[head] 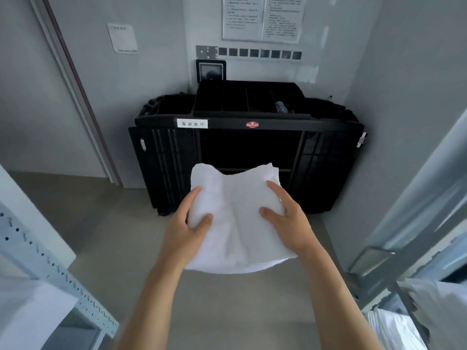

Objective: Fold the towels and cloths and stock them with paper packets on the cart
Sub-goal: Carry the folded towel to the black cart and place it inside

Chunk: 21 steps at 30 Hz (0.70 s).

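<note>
**Folded towel in both hands, a loose far edge, and a dark shelf to find**

I hold the towel (235, 218) in the air between my two hands, in front of the cart (249, 147) and above the floor. My left hand (187, 223) grips its left side, thumb on top and fingers curled under. My right hand (288, 218) clamps the right side the same way, index finger laid along the top. Neither hand is open; each is closed round the folded cloth.

What worries me is the middle. Between my hands the towel sags, and the far edge dips and splays into loose layers. If I push it forward like that, I judge those layers could catch on the lip of the open shelf beyond my hands and the fold would spread open.

The near edge hangs below my wrists, unsupported, and could slip loose if I ease either thumb.

The shelf is too dark for me to tell what lies inside
</note>
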Motion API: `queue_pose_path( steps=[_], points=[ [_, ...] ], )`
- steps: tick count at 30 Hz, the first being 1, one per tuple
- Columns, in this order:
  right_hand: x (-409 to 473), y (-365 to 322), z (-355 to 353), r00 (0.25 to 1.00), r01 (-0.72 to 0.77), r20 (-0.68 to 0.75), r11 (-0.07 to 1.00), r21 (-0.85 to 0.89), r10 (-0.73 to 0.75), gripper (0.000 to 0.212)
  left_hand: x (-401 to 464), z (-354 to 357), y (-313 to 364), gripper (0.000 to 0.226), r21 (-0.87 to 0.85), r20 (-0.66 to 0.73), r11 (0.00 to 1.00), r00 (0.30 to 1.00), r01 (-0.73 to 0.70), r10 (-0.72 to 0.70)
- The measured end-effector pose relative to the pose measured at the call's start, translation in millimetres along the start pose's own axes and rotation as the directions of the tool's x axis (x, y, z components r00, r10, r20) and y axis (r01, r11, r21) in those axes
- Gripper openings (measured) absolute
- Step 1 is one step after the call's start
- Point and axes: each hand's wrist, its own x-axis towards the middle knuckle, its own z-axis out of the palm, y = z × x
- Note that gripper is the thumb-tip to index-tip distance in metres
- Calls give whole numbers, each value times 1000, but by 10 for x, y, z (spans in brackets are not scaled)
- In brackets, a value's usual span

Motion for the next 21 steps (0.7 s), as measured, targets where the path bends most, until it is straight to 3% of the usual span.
queue_pose_path(
  steps=[12, 21],
  points=[
    [1250, 511, -222, 999, -44, -18, 999, 31, 45, 64, 1258, 729, -118, 66, 117, 68, 993, 998, 5, -13],
    [2509, 646, 25, 985, -152, -82, 988, -26, 150, 64, 2731, 967, -506, 67, 85, 191, 995, 980, 46, -62]
  ],
)
